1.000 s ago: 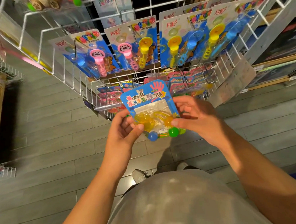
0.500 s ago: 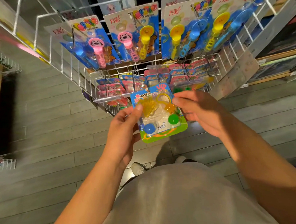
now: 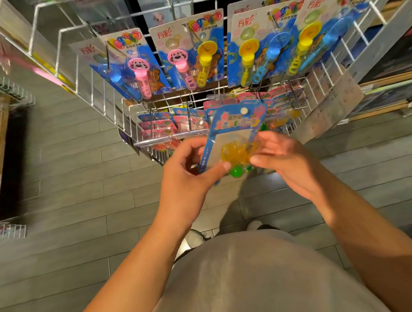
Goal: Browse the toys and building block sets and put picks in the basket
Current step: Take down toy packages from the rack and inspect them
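Note:
A blue blister card toy pack [image 3: 234,130] with a yellow sticky hand and a green ball sits between both my hands in front of the wire rack. My left hand [image 3: 189,173] pinches its lower left edge with thumb and fingers. My right hand [image 3: 282,160] pinches its lower right side at the yellow blister. The card's top leans toward the rack's lower hooks. No basket is in view.
A white wire display rack [image 3: 130,117] hangs bubble-wand cards [image 3: 189,53] above and rows of small pink and blue packs [image 3: 157,127] below. Shelves stand at the right [image 3: 388,77] and a wire shelf at the left [image 3: 3,88]. Grey plank floor lies below.
The pack was flipped over to its back and then turned upright again, and it has moved up toward the rack's lower hooks. Both hands kept hold of it.

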